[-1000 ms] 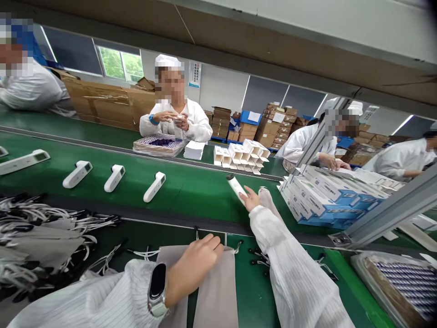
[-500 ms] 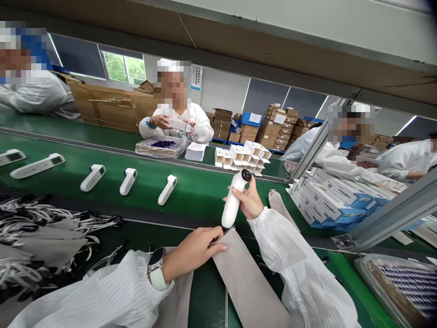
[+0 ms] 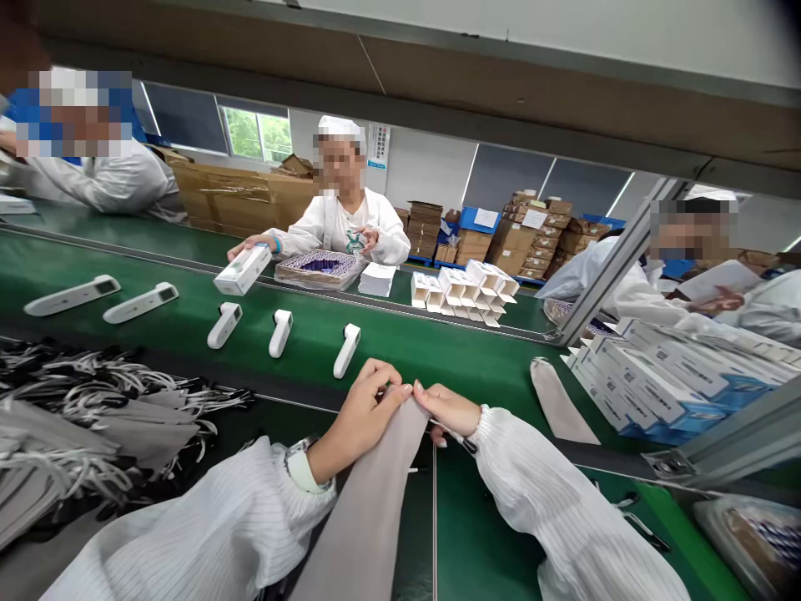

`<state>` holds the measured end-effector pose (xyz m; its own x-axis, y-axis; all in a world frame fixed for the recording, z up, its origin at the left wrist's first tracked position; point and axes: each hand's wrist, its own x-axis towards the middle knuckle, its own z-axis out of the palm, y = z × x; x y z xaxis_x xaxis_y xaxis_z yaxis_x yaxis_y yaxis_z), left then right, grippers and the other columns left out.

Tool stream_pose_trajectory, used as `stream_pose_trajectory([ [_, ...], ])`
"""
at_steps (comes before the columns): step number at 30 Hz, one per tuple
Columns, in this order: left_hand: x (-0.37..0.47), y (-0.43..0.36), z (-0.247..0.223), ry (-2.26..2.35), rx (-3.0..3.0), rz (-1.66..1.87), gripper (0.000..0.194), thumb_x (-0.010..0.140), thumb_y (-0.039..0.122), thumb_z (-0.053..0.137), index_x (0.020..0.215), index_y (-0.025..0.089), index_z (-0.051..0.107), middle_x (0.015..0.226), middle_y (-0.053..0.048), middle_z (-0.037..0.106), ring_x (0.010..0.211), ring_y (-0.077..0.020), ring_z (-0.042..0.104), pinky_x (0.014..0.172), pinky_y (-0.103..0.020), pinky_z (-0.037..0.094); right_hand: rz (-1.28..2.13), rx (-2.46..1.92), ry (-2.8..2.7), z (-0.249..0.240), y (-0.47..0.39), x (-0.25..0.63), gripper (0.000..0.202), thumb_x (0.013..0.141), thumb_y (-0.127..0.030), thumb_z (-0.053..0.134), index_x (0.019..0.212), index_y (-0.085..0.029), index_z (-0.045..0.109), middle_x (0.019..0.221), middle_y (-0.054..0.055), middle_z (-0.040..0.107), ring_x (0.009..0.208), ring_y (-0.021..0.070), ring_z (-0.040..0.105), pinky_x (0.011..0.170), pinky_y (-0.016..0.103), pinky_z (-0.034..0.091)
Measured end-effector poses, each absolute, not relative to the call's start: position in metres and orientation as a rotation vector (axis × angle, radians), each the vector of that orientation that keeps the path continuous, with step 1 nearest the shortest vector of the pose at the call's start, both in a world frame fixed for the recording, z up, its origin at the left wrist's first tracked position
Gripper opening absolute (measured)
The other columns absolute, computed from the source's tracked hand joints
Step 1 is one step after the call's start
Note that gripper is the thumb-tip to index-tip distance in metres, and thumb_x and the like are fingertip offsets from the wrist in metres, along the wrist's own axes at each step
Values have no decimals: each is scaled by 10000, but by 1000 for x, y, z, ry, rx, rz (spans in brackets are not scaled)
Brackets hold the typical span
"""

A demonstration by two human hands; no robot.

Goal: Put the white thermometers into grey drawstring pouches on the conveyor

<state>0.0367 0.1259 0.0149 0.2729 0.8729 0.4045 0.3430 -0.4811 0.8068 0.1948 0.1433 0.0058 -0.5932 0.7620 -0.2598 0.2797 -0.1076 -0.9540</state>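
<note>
A long grey drawstring pouch [image 3: 369, 509] hangs toward me, its top end bunched between my two hands. My left hand [image 3: 363, 417] pinches the left side of that end with thumb and fingers. Closed on the right side of the same end is my right hand [image 3: 447, 409], with a cord and dark toggle near its wrist. No thermometer shows outside the pouch, and its inside is hidden. Several white handheld thermometers lie on the green belt ahead, the nearest thermometer [image 3: 346, 351] just beyond my left hand.
Loose grey pouches with white cords [image 3: 125, 434] are heaped at left. Another grey pouch [image 3: 560, 405] lies on the belt at right, beside stacked white-and-blue boxes [image 3: 651, 376]. A metal post [image 3: 617, 267] rises there. Across the belt, a co-worker [image 3: 344, 217] holds a box [image 3: 243, 269].
The white thermometer in my right hand is no longer visible. My right hand has come down to the pouch's top end, beside my left. The co-worker opposite has moved a box leftward.
</note>
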Motion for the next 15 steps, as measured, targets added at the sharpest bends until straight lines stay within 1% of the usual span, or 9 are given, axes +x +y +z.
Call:
stream_pose_trajectory([
  [2,32,129,19,1138,2003,1097,201,805,354,391,718,188,462,793,0,417,731,-132,445,618,-218,362,1514,-1189,-1903,9,139,192,617,747,-633,230,677,-125,572,433,-19,440,315,62,359,296,182,258],
  [4,25,130,25,1221,2020,925,236,793,415,381,786,197,472,760,5,453,696,-140,462,601,-229,358,1037,-1223,-1993,12,140,193,503,746,-594,332,752,-156,578,392,-65,344,321,53,294,344,184,247],
  [6,17,130,35,1283,1982,649,330,773,491,361,837,191,482,671,14,481,598,-141,464,524,-225,334,493,-1255,-2037,10,145,202,383,723,-539,446,719,-179,578,379,-79,287,350,57,278,399,194,248],
  [7,13,129,40,1275,1966,508,373,765,519,351,811,180,500,609,20,476,540,-135,448,483,-219,309,279,-1278,-2042,8,150,209,360,714,-524,471,669,-181,573,374,-76,281,360,62,284,418,200,248],
  [9,7,125,53,1195,1963,330,418,761,532,342,660,165,516,490,37,407,446,-108,382,427,-211,248,26,-1331,-1993,3,164,228,363,717,-513,469,586,-184,548,370,-66,308,362,69,303,431,208,253],
  [11,4,119,64,1111,1941,334,439,769,516,344,537,163,462,438,55,308,393,-80,285,395,-208,189,-47,-1385,-1882,-1,177,248,359,721,-506,459,575,-188,538,372,-56,349,361,76,326,434,209,266],
  [12,4,117,68,1075,1898,374,435,775,508,341,527,164,439,434,63,270,382,-72,244,386,-206,169,-27,-1404,-1820,-2,182,256,352,718,-504,460,582,-189,537,372,-54,362,365,80,338,437,209,276],
  [14,8,113,69,1028,1790,514,411,790,496,327,560,170,426,443,73,226,377,-65,196,378,-197,157,160,-1403,-1723,-2,184,260,351,712,-510,456,606,-185,536,385,-49,385,383,87,360,440,210,295],
  [15,12,112,67,998,1749,591,393,801,482,315,593,172,439,454,74,223,382,-65,200,380,-191,170,335,-1364,-1708,-2,180,256,364,713,-524,439,647,-181,543,414,-41,415,406,93,383,443,211,308],
])
